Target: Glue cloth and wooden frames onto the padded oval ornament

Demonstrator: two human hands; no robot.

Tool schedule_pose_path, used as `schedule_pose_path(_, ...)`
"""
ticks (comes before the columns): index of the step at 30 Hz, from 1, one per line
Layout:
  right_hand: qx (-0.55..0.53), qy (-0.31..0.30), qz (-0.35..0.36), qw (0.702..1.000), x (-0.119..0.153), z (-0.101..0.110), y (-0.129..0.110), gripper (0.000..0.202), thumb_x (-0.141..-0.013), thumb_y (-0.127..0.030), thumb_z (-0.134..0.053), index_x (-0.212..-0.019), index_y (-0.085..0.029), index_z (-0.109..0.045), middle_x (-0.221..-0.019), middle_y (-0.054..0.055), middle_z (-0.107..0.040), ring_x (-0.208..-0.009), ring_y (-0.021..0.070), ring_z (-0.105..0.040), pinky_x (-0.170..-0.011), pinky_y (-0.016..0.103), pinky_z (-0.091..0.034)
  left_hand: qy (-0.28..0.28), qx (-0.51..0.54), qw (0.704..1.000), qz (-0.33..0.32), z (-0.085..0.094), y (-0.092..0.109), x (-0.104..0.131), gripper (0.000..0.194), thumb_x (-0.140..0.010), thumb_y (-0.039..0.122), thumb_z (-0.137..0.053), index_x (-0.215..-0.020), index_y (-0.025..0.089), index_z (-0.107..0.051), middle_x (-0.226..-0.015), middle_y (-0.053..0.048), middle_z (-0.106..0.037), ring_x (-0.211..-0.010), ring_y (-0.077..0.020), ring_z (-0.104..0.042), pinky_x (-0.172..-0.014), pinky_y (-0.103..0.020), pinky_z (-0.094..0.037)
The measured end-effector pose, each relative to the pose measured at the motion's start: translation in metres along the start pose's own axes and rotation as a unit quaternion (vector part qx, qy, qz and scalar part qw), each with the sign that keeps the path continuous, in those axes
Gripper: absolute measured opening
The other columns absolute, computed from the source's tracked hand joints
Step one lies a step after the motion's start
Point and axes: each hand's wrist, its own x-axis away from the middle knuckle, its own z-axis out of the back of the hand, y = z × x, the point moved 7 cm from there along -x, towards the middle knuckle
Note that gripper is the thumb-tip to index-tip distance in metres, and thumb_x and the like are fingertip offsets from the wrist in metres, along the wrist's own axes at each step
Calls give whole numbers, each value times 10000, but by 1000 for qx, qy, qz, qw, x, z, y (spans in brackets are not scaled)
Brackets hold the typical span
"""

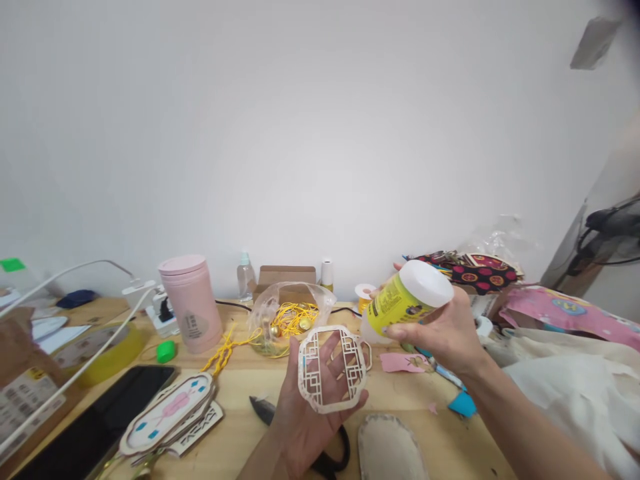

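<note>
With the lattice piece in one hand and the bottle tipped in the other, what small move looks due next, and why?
Probably bring the nozzle down onto the pale cut-out wooden lattice frame. The right hand holds the yellow-labelled white glue bottle tilted, nozzle end toward the frame but apart from it, while the left hand lays the frame flat on its open palm.

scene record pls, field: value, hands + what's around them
left hand: palm up, lattice-cut wooden frame resting on it
right hand: gripping yellow-labelled glue bottle, tilted, nozzle end toward the frame
surface: wooden table
behind frame: clear bag of yellow cord and gold bells, pink tumbler
left of hands: stack of painted wooden cutouts, dark phone
under left hand: black scissors, partly hidden
right side: cream fabric, patterned fabric
</note>
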Motion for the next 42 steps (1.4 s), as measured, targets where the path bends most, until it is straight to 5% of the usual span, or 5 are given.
schedule_pose_path(7, 67, -28, 19, 997, 0, -4, -4, 368, -492, -462, -738, -695, -169, -646, -744, 53, -647, -737, 240, -595, -719, 381, -493, 7, -6, 1000, -9, 0, 2, 0, 565, -759, 613, -336, -1053, 187, -563, -966, -56, -670, -878, -208, -607, -741, -329, -466)
schedule_pose_path(13, 51, -18, 4, 999, 0, -2, -3, 468, -513, -449, -732, -860, -158, -615, -697, 38, -642, -682, 230, -602, -678, 372, -501, 25, -3, 1000, -5, 1, 2, 0, 569, -750, 614, -354, -1067, 185, -552, -992, -63, -660, -884, -210, -604, -751, -342, -468)
schedule_pose_path(25, -22, -27, 6, 999, -2, -4, -2, 237, -552, -314, -741, -712, -177, -633, -679, 14, -662, -634, 188, -616, -627, 307, -526, 30, -2, 1000, 1, 0, 1, 1, 580, -742, 619, -366, -1068, 175, -544, -988, -68, -656, -906, -211, -591, -751, -336, -470)
schedule_pose_path(37, -64, -25, -25, 997, 1, -3, 5, 231, -540, -283, -752, -724, -185, -654, -696, 20, -677, -663, 204, -629, -623, 312, -536, 15, -7, 1000, -8, -1, 4, 0, 570, -757, 616, -331, -1094, 198, -523, -991, -66, -644, -908, -220, -588, -728, -340, -473)
schedule_pose_path(42, -38, -70, -28, 996, 3, -9, 1, 344, -492, -330, -772, -778, -190, -643, -700, 11, -667, -677, 214, -623, -642, 323, -529, 11, -12, 1000, -19, -4, 6, -1, 561, -763, 615, -313, -1043, 189, -547, -956, -66, -662, -817, -204, -620, -694, -343, -487)
